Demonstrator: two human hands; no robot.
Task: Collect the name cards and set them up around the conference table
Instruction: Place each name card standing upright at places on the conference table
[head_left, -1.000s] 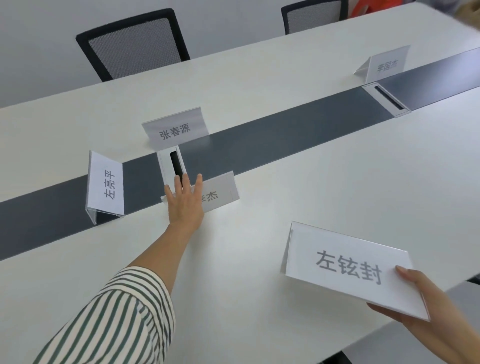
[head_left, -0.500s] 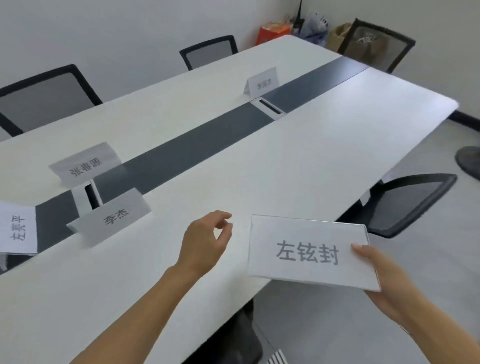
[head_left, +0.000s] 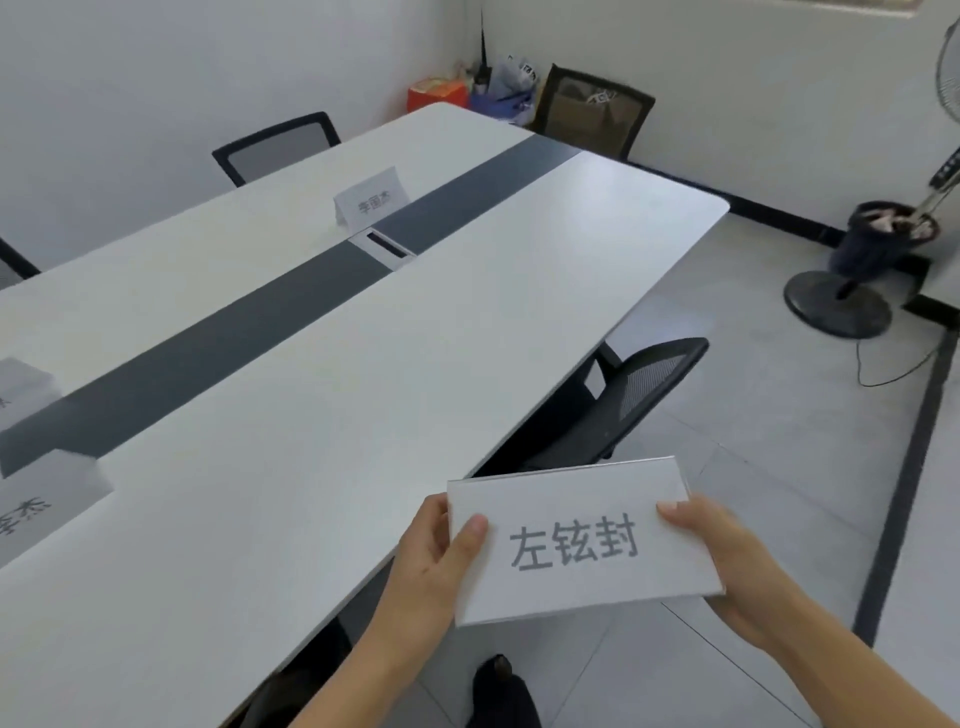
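I hold a white name card (head_left: 576, 545) with grey characters in both hands, just off the near edge of the white conference table (head_left: 363, 395). My left hand (head_left: 431, 561) pinches its left end, thumb on the face. My right hand (head_left: 727, 561) grips the right end. Another name card (head_left: 371, 200) stands far along the table beside the dark centre strip (head_left: 234, 332). Two more cards sit at the left edge: one (head_left: 41, 509) near me, one (head_left: 23, 387) behind it, both cut off by the frame.
A black mesh chair (head_left: 639, 389) is tucked under the table's near side. More chairs (head_left: 275, 145) stand along the far side and one (head_left: 597, 114) at the table's end. A standing fan base (head_left: 836, 306) and a bin (head_left: 883, 234) occupy the floor at right. My shoe (head_left: 504, 686) is below.
My left hand has come across from above the table and taken hold of the card's left end. My view has swung right, pushing the left-hand cards toward the frame's edge.
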